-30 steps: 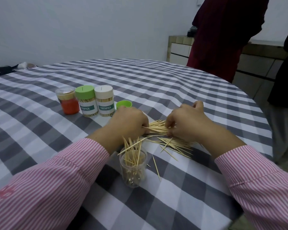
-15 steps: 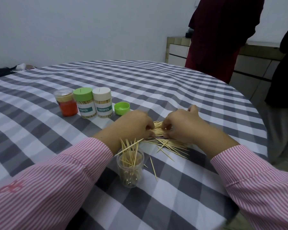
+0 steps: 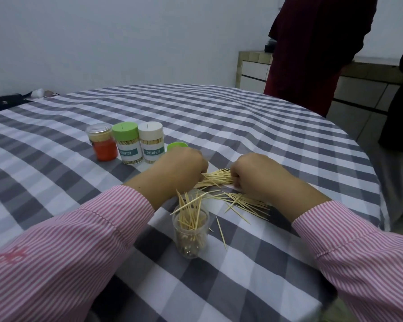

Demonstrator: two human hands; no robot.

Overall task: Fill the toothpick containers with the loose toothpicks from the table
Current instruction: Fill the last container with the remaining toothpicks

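A bundle of loose toothpicks [image 3: 216, 178] lies between my two hands on the checked tablecloth. My left hand [image 3: 183, 167] grips one end of the bundle with curled fingers. My right hand [image 3: 254, 174] grips the other end. More toothpicks [image 3: 244, 202] lie scattered under my right wrist. An open clear container [image 3: 190, 233] stands in front of me, partly filled, with toothpicks sticking out at angles. Three closed containers stand at the left: an orange one [image 3: 103, 145], a green-lidded one [image 3: 127, 142] and a white-lidded one [image 3: 151, 142].
A loose green lid [image 3: 176, 146] lies behind my left hand. The round table [image 3: 219, 112] is covered in a grey and white checked cloth. A person in dark red [image 3: 312, 49] stands at the far right edge. Dark items [image 3: 7, 101] lie at the far left.
Both hands have stayed on the pile and drawn the toothpicks into a tighter bundle between them. The view has shifted slightly.
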